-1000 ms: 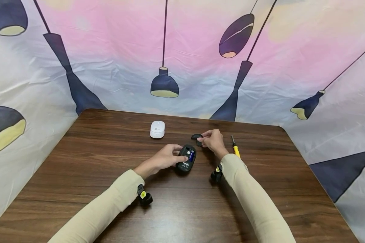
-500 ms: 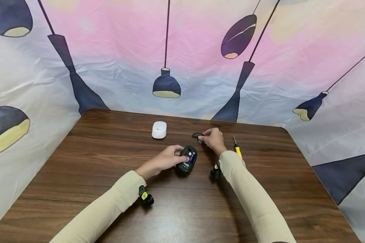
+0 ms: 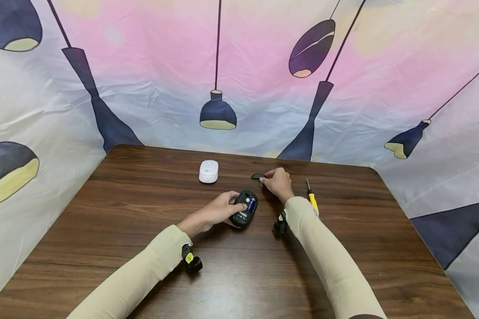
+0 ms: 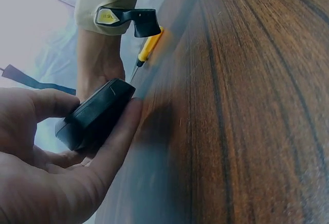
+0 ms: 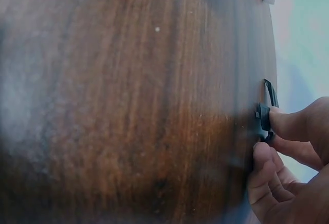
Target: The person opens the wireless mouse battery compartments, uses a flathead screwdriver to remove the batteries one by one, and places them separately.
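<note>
My left hand (image 3: 219, 209) grips a black computer mouse (image 3: 249, 218), which is turned underside up. A blue battery (image 3: 251, 204) shows in its uncovered compartment. In the left wrist view the mouse (image 4: 95, 113) is seen edge-on, between my thumb and fingers. Just beyond the mouse, my right hand (image 3: 278, 181) pinches a black battery cover (image 3: 257, 176) with a curved end. Thumb and fingertips hide part of the cover. In the right wrist view, a small black part of the cover (image 5: 263, 116) sits at the fingertips of my right hand (image 5: 293, 152), close to the tabletop.
A white mouse (image 3: 209, 171) stands on the wooden table (image 3: 143, 195), behind and left of the black mouse. To the right of my right hand lies a yellow-handled screwdriver (image 3: 313, 200). Behind the table's far edge hangs a printed cloth (image 3: 163, 102).
The right hand has shifted slightly, and the battery cover has turned so its lower part looks narrower. The left hand still holds the black mouse in nearly the same place.
</note>
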The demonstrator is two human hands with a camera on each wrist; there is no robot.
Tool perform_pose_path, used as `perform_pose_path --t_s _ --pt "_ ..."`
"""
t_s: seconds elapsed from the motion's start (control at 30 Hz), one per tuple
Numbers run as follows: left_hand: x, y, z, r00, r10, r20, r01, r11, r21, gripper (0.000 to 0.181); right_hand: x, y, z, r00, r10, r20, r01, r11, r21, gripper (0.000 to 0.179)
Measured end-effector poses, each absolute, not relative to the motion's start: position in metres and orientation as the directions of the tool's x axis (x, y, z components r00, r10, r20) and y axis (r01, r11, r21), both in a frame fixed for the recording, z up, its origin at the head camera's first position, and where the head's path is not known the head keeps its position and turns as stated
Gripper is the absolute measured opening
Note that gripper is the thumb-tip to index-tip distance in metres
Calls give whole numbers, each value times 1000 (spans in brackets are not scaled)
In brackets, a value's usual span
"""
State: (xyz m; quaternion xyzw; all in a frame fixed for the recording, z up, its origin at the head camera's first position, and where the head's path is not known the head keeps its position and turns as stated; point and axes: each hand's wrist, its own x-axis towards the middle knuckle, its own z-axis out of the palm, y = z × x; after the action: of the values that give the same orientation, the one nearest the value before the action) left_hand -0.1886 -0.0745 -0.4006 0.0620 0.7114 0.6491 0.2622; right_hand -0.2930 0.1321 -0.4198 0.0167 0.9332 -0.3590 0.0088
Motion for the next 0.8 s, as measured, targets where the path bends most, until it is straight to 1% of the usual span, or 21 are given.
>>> perform_pose_path --t_s 0.27,0.57,0.8 --pt "-188 -72 -403 -855 427 -295 -265 129 956 52 -292 133 -422 -999 19 -34 37 741 -671 32" --pt "-190 -77 -407 -864 417 -281 -291 43 956 52 -293 136 -416 -998 5 -62 48 710 -703 28" --pt "-191 -77 -406 -855 431 -290 -330 -19 944 51 -289 142 -407 -997 -32 -66 24 710 -704 25"
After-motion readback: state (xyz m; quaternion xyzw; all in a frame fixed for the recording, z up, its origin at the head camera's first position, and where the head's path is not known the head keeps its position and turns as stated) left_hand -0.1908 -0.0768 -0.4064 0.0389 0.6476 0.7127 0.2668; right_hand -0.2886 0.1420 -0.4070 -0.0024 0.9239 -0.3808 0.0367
